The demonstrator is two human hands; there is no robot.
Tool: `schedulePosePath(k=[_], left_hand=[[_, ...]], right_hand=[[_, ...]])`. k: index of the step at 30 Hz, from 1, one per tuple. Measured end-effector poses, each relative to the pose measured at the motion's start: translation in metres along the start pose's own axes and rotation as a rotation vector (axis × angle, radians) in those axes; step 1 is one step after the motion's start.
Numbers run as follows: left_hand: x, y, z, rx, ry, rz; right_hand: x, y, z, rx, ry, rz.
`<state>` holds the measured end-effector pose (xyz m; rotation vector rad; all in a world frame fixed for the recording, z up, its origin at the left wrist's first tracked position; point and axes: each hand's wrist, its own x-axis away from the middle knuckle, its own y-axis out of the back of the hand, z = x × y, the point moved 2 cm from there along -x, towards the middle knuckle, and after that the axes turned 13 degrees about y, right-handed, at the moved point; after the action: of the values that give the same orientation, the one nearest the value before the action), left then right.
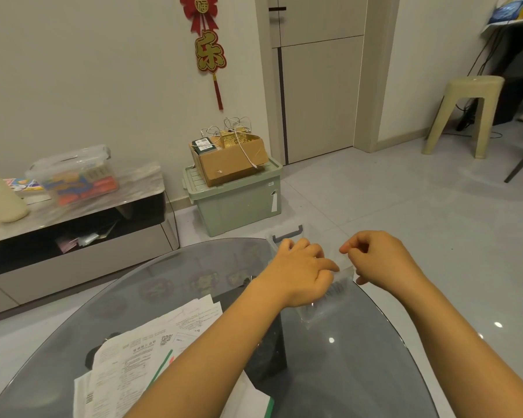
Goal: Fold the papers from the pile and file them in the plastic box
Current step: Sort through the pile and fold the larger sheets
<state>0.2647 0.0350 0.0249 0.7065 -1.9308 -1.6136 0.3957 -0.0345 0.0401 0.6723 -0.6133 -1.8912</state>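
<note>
Both forearms reach forward over the glass desk (pixel 194 267). The left hand (pixel 299 273) rests on the clear plastic box (pixel 329 303), fingers curled over it; the right hand (pixel 378 260) hovers just beside it, fingers curled, holding nothing visible. The paper pile (pixel 139 357) lies near the left elbow.

light: soft, even indoor | glare: bright spots on glass table (pixel 344 372) | edges: wide-angle bowing | focus: slightly soft

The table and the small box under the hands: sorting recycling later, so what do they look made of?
Table: likely tinted glass, glossy; lamp glints show and its dark base shows through. Box: apparently clear plastic, see-through walls, grey handle.
</note>
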Motion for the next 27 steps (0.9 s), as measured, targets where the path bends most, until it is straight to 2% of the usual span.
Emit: schedulePosePath(k=[4,8,12,15,23,27], left_hand=[[0.004,0.006,-0.001,0.054,0.022,-0.006],[0.018,0.017,0.001,0.099,0.070,-0.078],[0.051,0.026,0.004,0.103,0.128,-0.128],[0.082,0.025,0.008,0.104,0.180,-0.127],[0.184,-0.001,0.017,0.129,0.369,-0.053],[0.228,-0.025,0.026,0.130,0.496,0.049]], right_hand=[[0.003,0.003,-0.001,-0.007,0.025,0.030],[0.011,0.007,0.005,-0.056,0.091,0.008],[0.025,0.005,0.019,-0.123,0.186,-0.027],[0.036,-0.005,0.026,-0.123,0.227,0.007],[0.086,-0.049,0.048,-0.113,0.356,0.256],[0.107,-0.070,0.053,-0.036,0.423,0.413]])
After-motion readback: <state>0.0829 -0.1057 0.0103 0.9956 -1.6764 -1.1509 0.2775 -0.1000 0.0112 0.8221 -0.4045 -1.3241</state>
